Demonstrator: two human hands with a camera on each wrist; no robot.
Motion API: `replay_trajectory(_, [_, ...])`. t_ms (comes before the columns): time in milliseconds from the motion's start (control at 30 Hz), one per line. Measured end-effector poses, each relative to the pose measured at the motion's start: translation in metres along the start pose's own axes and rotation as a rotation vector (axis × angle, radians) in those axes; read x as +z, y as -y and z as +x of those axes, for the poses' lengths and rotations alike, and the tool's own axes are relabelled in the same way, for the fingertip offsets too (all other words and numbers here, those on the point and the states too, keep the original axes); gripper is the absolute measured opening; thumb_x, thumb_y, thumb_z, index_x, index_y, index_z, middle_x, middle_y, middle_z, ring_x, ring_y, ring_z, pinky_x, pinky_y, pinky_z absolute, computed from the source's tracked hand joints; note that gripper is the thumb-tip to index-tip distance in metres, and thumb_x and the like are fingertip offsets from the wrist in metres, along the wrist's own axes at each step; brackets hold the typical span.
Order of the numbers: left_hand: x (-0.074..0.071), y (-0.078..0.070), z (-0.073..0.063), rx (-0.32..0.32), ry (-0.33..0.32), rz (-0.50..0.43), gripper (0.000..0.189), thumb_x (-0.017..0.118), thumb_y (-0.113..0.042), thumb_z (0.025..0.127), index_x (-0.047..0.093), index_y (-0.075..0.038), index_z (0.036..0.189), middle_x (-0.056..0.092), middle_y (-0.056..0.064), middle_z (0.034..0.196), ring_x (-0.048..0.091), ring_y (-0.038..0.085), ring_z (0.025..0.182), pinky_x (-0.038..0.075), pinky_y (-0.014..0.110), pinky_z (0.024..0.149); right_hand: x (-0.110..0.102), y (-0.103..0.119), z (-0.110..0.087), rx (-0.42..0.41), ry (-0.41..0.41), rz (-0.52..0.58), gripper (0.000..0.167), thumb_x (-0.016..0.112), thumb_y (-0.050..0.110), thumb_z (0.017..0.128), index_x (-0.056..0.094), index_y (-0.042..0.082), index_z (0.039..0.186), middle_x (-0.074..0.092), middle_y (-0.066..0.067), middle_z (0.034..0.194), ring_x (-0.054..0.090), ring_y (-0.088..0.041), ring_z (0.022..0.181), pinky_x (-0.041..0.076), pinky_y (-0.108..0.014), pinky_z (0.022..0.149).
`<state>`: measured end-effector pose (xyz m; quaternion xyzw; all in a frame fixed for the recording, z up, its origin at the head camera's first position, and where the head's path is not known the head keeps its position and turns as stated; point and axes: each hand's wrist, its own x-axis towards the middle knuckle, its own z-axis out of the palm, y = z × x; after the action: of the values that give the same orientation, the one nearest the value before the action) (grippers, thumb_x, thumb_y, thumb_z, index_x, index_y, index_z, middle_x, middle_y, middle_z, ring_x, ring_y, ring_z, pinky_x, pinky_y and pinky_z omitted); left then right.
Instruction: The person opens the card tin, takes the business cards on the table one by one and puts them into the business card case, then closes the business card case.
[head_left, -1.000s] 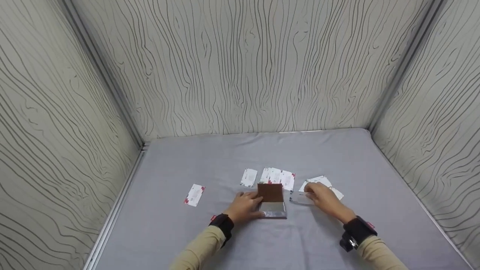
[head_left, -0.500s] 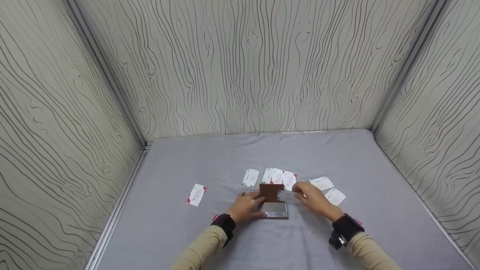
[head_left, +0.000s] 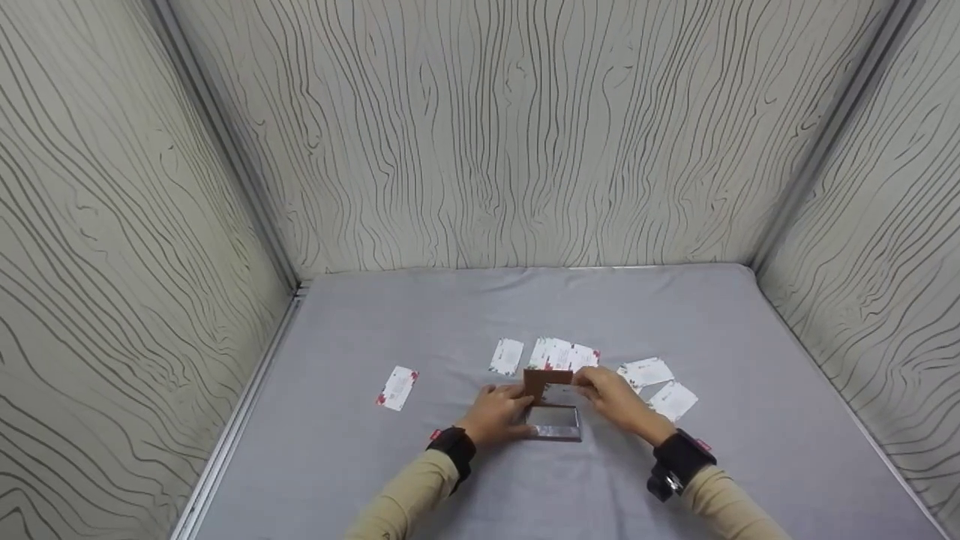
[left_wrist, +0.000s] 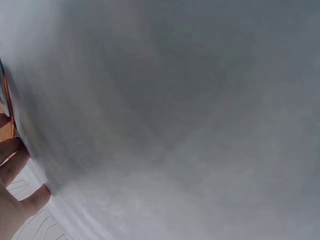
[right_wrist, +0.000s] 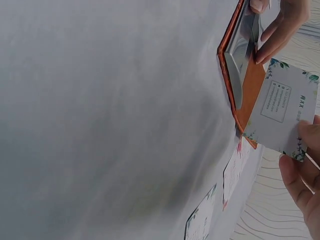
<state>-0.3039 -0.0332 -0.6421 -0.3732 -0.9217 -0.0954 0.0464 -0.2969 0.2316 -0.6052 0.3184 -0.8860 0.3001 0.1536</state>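
A business card case (head_left: 555, 431) with a brown lid (head_left: 534, 382) and a shiny metal tray stands open on the cloth. My left hand (head_left: 491, 415) grips its left side, thumb by the tray and fingers against the raised lid. In my right hand (head_left: 619, 399) a white business card (right_wrist: 282, 107) with green leaf corners is pinched between thumb and fingers. The card is in front of the lid, above the tray. In the left wrist view only part of the left hand (left_wrist: 17, 185) shows at the edge, and the case is mostly cut off.
Loose white business cards lie on the grey cloth (head_left: 465, 480): one red-cornered card (head_left: 397, 388) at the left, one card (head_left: 507, 356) behind the case, an overlapping group (head_left: 551, 351) beside it, and two cards, including this one (head_left: 673, 401), at the right. Patterned panels (head_left: 480, 135) enclose the table.
My right hand has carried the business card leftward from the right-hand cards to the open case's lid. My left hand has kept its hold on the case.
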Motion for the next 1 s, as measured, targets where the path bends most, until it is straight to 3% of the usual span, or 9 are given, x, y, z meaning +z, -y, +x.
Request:
replay_trajectory(167, [0.002, 0.001, 0.002, 0.002, -0.001, 0.005, 0.065, 0.066, -0.056, 0.088, 0.062, -0.013, 0.135, 0.052, 0.007, 0.144, 0.052, 0.024, 0.128, 0.039, 0.053, 0.102, 0.004, 0.005, 0.004, 0.021, 0.028, 0.028, 0.016, 0.069, -0.006, 0.085, 0.068, 0.006, 0.096, 0.068, -0.004, 0.091, 0.065, -0.02, 0.084, 0.055, -0.038, 0.076])
replay_trajectory(400, [0.0, 0.001, 0.002, 0.014, -0.001, 0.015, 0.062, 0.067, -0.054, 0.088, 0.062, -0.016, 0.136, 0.053, 0.004, 0.144, 0.053, 0.022, 0.127, 0.04, 0.052, 0.101, 0.011, 0.009, 0.008, -0.032, 0.001, 0.021, 0.019, 0.069, -0.01, 0.082, 0.069, 0.004, 0.094, 0.068, -0.004, 0.089, 0.064, -0.022, 0.083, 0.055, -0.039, 0.075])
replay_trajectory(533, [-0.001, 0.0, 0.002, 0.019, -0.015, 0.019, 0.055, 0.069, -0.054, 0.087, 0.068, -0.014, 0.125, 0.055, 0.003, 0.141, 0.054, 0.022, 0.125, 0.041, 0.052, 0.1, 0.015, 0.012, 0.009, -0.058, -0.002, 0.024, 0.019, 0.069, -0.01, 0.082, 0.068, 0.004, 0.094, 0.068, -0.004, 0.09, 0.065, -0.023, 0.083, 0.055, -0.041, 0.075])
replay_trajectory(667, [0.0, 0.001, 0.002, 0.017, -0.029, 0.024, 0.048, 0.069, -0.055, 0.086, 0.072, -0.015, 0.112, 0.056, 0.002, 0.139, 0.055, 0.021, 0.123, 0.041, 0.053, 0.1, 0.018, 0.014, 0.01, -0.032, 0.04, 0.019, 0.018, 0.068, -0.008, 0.083, 0.068, 0.005, 0.096, 0.068, -0.004, 0.091, 0.065, -0.022, 0.085, 0.055, -0.04, 0.077])
replay_trajectory(1000, [0.003, 0.002, 0.002, 0.019, -0.025, 0.011, 0.056, 0.07, -0.054, 0.086, 0.067, -0.015, 0.126, 0.057, 0.002, 0.139, 0.055, 0.02, 0.124, 0.041, 0.051, 0.1, 0.022, 0.013, 0.006, 0.027, 0.094, 0.024, 0.016, 0.066, -0.008, 0.085, 0.069, 0.0, 0.099, 0.07, -0.008, 0.095, 0.066, -0.025, 0.088, 0.055, -0.042, 0.081])
